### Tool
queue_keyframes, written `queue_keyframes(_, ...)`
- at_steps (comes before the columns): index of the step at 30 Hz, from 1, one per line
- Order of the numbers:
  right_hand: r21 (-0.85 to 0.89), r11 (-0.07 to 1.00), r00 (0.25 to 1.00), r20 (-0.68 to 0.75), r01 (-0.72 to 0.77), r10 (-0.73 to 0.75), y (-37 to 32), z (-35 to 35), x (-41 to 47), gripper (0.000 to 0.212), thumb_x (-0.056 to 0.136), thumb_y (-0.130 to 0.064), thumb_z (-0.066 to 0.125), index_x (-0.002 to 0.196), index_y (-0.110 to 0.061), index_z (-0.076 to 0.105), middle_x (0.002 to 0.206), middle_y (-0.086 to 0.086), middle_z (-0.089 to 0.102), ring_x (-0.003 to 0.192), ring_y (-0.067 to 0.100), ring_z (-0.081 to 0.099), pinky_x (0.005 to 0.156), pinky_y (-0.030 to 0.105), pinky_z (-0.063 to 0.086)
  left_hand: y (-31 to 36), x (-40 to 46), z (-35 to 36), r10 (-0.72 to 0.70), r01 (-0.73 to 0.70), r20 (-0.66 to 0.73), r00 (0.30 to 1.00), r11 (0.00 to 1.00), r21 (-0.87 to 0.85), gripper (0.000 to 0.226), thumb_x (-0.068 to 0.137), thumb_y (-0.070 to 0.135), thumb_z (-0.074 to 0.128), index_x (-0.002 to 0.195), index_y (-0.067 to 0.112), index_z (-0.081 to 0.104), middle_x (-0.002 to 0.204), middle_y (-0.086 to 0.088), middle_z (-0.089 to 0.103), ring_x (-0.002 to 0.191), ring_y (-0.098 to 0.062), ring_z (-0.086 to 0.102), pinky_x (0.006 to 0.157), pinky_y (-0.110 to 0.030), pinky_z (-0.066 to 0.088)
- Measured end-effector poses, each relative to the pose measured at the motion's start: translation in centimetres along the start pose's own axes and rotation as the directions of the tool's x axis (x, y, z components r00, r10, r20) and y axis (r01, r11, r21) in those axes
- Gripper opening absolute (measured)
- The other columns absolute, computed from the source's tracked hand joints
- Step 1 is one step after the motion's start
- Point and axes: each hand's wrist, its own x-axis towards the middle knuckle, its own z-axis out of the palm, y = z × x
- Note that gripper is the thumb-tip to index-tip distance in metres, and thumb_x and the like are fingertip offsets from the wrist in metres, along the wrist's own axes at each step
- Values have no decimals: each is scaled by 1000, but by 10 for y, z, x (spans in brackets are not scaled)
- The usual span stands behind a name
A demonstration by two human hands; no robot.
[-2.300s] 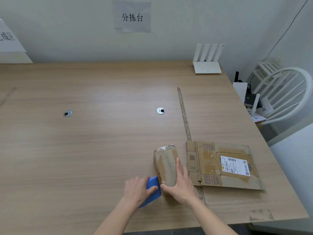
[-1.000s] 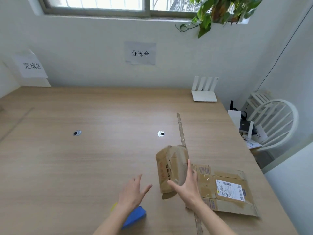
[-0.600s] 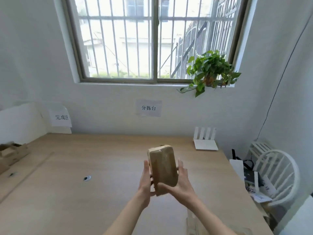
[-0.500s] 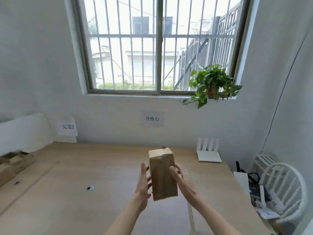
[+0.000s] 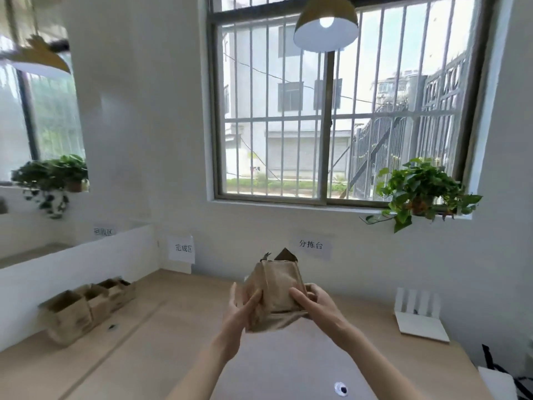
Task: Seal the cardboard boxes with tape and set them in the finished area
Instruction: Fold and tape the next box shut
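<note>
Cardboard fills the space between both palms: the small brown box (image 5: 274, 295) is held up in the air above the table (image 5: 161, 336), near the middle of the view, one corner tipped upward and a loose flap poking from its top. Left fingers (image 5: 250, 302) lie along the box's left face, thumb stretched up its front, so the left hand (image 5: 240, 311) grips that side. Right fingers wrap behind the right face while the thumb (image 5: 298, 297) presses across the front; the right hand (image 5: 318, 306) grips its side too. Both wrists are bent slightly inward, and the two bare forearms rise from the near bottom edge and converge on the box.

Far left on the table, a row of brown cardboard boxes (image 5: 86, 307) stands against a low white wall, below a paper sign (image 5: 182, 249) with three characters. A second paper sign (image 5: 311, 245) hangs on the far wall just behind the held box. On the right a white router (image 5: 418, 319) sits on the table. A potted green plant (image 5: 421, 192) rests on the sill of the barred window (image 5: 331, 111), a lamp (image 5: 326, 24) hangs overhead, and a round metal grommet (image 5: 341, 388) shows in the near tabletop
</note>
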Motion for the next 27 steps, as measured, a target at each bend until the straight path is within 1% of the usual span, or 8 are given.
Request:
queue_keyframes(2,-56,997,997,57,53,-50,-15,19,6,17,98,-30,66,100,-13,64,85,-12,70,74,-3,65,70,17,51,13,-2,-35,-20,17,41,999,996,86,124,66,61,82,155,48,-2,148,20,41,140,-13,37,112,-56,20)
queue_keyframes(4,-115,988,992,83,108,-98,-27,41,15,11,97,-28,68,102,-19,65,89,-14,69,79,-4,65,75,16,50,26,-6,-71,14,-18,35,999,992,127,123,58,60,89,154,48,13,147,13,50,135,-14,47,108,-51,34)
queue_keyframes(8,-251,935,964,156,251,-217,-56,111,27,73,91,-14,72,148,-43,37,117,-1,65,98,15,71,77,24,58,53,-20,-146,222,-207,-35,974,947,245,75,54,40,99,115,54,56,120,2,69,109,-11,66,79,-28,58)
queue_keyframes(10,-312,898,944,213,310,-252,-72,154,32,83,86,-11,70,149,-51,34,126,-7,58,104,12,68,81,26,58,67,-27,-184,302,-251,-98,948,901,354,90,43,45,101,118,57,52,124,0,60,114,-15,61,80,-30,60)
queue_keyframes(13,-325,883,932,247,338,-266,-90,221,40,76,78,-47,76,141,-61,37,136,-6,51,118,7,59,100,35,54,84,-35,-246,370,-251,-162,915,834,491,119,47,39,100,142,54,29,133,3,38,121,-13,45,84,-17,49)
queue_keyframes(16,-418,855,949,201,308,-244,-95,288,50,92,61,-77,76,142,-53,38,129,-14,54,115,8,58,99,34,53,95,-45,-307,382,-208,-207,901,798,565,134,40,52,98,150,52,21,145,0,30,129,-17,39,107,-37,44)
queue_keyframes(24,-425,842,937,253,332,-241,-86,462,74,97,61,-67,78,145,-37,41,124,-8,52,115,13,54,100,31,47,100,-71,-461,379,-75,-341,860,755,651,115,62,40,94,155,35,26,145,-2,29,135,-20,35,113,-35,34)
queue_keyframes(27,-385,851,923,286,356,-257,-77,522,95,96,61,-66,77,145,-38,40,122,-10,49,115,12,54,100,32,47,93,-67,-527,387,1,-369,845,688,725,110,64,57,87,154,35,27,144,-1,32,135,-21,39,115,-36,34)
